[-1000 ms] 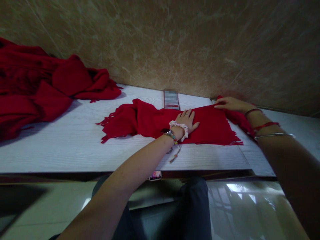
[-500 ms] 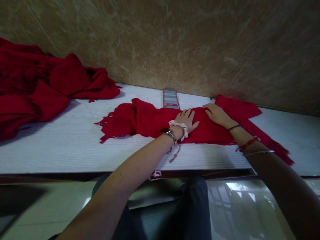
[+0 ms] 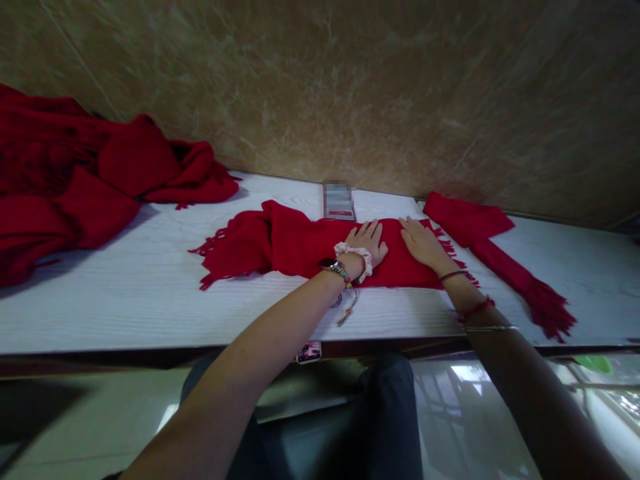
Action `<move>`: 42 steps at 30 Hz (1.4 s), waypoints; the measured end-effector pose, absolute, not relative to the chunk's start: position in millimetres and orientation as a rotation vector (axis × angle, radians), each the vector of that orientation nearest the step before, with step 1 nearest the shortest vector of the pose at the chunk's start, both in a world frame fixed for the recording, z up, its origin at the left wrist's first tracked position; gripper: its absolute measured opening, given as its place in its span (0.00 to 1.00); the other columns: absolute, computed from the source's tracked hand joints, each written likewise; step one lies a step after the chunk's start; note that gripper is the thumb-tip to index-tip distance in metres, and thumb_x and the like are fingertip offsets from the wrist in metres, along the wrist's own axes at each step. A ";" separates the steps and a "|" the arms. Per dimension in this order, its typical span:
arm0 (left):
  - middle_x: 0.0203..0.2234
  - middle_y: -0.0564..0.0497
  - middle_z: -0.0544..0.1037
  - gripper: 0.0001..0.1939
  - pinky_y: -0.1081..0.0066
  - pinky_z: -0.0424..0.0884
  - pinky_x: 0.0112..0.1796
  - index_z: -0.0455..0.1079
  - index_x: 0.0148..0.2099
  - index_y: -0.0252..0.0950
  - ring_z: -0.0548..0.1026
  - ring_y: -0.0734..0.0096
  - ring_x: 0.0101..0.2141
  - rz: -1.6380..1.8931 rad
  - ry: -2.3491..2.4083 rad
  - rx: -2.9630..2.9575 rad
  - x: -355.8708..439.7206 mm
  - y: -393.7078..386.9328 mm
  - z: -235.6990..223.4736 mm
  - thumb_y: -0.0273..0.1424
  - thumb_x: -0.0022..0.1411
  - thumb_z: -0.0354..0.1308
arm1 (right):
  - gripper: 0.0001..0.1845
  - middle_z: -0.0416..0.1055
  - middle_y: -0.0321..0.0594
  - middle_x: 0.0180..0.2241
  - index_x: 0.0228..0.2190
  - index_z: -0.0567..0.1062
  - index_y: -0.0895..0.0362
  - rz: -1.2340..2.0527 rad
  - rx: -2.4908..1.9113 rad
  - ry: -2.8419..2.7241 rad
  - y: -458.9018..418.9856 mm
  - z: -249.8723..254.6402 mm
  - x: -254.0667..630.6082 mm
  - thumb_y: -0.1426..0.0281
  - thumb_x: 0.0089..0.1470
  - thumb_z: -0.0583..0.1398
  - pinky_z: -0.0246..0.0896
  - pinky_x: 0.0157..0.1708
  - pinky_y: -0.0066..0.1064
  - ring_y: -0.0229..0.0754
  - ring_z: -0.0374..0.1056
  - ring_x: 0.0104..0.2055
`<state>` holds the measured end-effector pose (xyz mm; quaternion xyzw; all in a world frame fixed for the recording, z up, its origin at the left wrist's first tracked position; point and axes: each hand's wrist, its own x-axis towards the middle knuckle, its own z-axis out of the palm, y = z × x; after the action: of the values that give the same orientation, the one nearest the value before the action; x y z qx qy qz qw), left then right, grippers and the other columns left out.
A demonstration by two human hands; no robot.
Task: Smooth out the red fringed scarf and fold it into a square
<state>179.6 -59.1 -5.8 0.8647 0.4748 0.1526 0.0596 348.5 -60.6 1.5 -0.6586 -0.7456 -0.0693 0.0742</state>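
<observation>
A red fringed scarf point(image 3: 305, 241) lies lengthwise on the white table, rumpled toward its left end and flatter on the right. Both its short ends show tassels. My left hand point(image 3: 366, 241) rests palm down on the middle of it, fingers spread. Just to the right, my right hand point(image 3: 420, 241) also lies flat on the cloth, close to the right-hand fringe. Neither hand grips anything. Beyond my right hand is a second red scarf point(image 3: 480, 233), narrowly folded and bent, its tasselled end toward the near edge.
A large heap of red scarves point(image 3: 100, 173) covers the table's left end. Against the marbled wall point(image 3: 320, 93) behind lies a phone-like flat object point(image 3: 339, 201), its face blurred. The white wood-grain table point(image 3: 150, 307) ends just before my knees, with a small pinkish object point(image 3: 309, 352) at its edge.
My right hand has slid left along the scarf, nearer my left hand, uncovering the right fringe. My left hand stays nearly in place. The view has shifted slightly.
</observation>
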 end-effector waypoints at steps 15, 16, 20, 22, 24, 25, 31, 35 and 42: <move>0.61 0.46 0.48 0.28 0.62 0.49 0.56 0.45 0.63 0.29 0.49 0.66 0.59 0.348 1.480 2.564 175.6 -59.9 -6.5 0.34 0.62 0.38 | 0.26 0.50 0.49 0.59 0.56 0.57 0.62 -0.161 -1.969 -2.255 -82.8 2.8 339.4 0.65 0.58 0.41 0.46 0.54 0.49 0.49 0.47 0.60; 0.61 0.46 0.48 0.28 0.62 0.49 0.56 0.45 0.63 0.29 0.49 0.66 0.59 0.346 1.484 2.565 175.1 -59.9 -6.5 0.35 0.62 0.38 | 0.26 0.50 0.49 0.59 0.56 0.57 0.61 -0.155 -1.970 -2.252 -82.3 3.1 339.8 0.65 0.58 0.42 0.45 0.54 0.49 0.49 0.47 0.60; 0.60 0.45 0.48 0.28 0.60 0.49 0.55 0.46 0.62 0.28 0.50 0.64 0.58 0.355 1.489 2.571 173.0 -62.5 -3.5 0.34 0.62 0.38 | 0.26 0.51 0.49 0.59 0.56 0.57 0.61 -0.146 -1.991 -2.265 -79.8 7.2 339.0 0.65 0.58 0.41 0.46 0.54 0.50 0.49 0.46 0.60; 0.61 0.46 0.48 0.28 0.58 0.50 0.55 0.46 0.62 0.29 0.48 0.63 0.59 0.401 1.458 2.605 173.0 -64.5 -1.6 0.32 0.61 0.39 | 0.26 0.50 0.50 0.59 0.56 0.56 0.62 -0.170 -2.001 -2.273 -80.0 9.0 337.0 0.65 0.58 0.41 0.45 0.54 0.52 0.50 0.45 0.60; 0.61 0.47 0.48 0.28 0.58 0.50 0.55 0.46 0.62 0.30 0.47 0.64 0.59 0.448 1.395 2.658 173.6 -66.3 -1.1 0.30 0.60 0.40 | 0.27 0.49 0.50 0.59 0.56 0.55 0.62 -0.215 -1.992 -2.272 -81.3 9.0 335.2 0.64 0.58 0.42 0.45 0.53 0.54 0.51 0.44 0.60; 0.61 0.48 0.48 0.28 0.59 0.49 0.56 0.46 0.62 0.30 0.47 0.65 0.59 0.450 1.366 2.672 174.0 -67.1 -1.4 0.29 0.60 0.39 | 0.26 0.50 0.49 0.59 0.56 0.55 0.61 -0.231 -1.983 -2.271 -82.3 8.1 334.9 0.64 0.58 0.42 0.45 0.53 0.54 0.51 0.45 0.60; 0.60 0.48 0.49 0.28 0.59 0.49 0.56 0.46 0.62 0.30 0.49 0.65 0.59 0.350 1.343 2.651 174.3 -72.0 -1.7 0.29 0.60 0.40 | 0.25 0.52 0.49 0.58 0.55 0.57 0.59 -0.193 -1.918 -2.291 -85.4 -2.4 343.2 0.65 0.58 0.42 0.48 0.53 0.51 0.49 0.47 0.60; 0.61 0.47 0.49 0.27 0.58 0.51 0.55 0.46 0.62 0.31 0.50 0.62 0.58 0.291 1.386 2.637 173.4 -75.8 6.2 0.30 0.61 0.40 | 0.24 0.57 0.50 0.56 0.53 0.62 0.60 -0.228 -1.862 -2.228 -84.1 -5.4 347.5 0.66 0.58 0.44 0.50 0.53 0.48 0.49 0.51 0.58; 0.59 0.42 0.53 0.28 0.58 0.61 0.48 0.48 0.61 0.33 0.55 0.55 0.56 0.194 1.097 2.856 134.5 -93.3 17.3 0.38 0.62 0.42 | 0.17 0.69 0.47 0.46 0.44 0.71 0.60 -0.149 -1.530 -2.205 -100.4 18.7 336.3 0.69 0.54 0.51 0.57 0.51 0.41 0.45 0.63 0.50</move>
<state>134.5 -93.3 17.3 0.9310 0.3575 0.0633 0.0382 336.3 -100.4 18.7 -0.5546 -0.7993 -0.0540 0.2252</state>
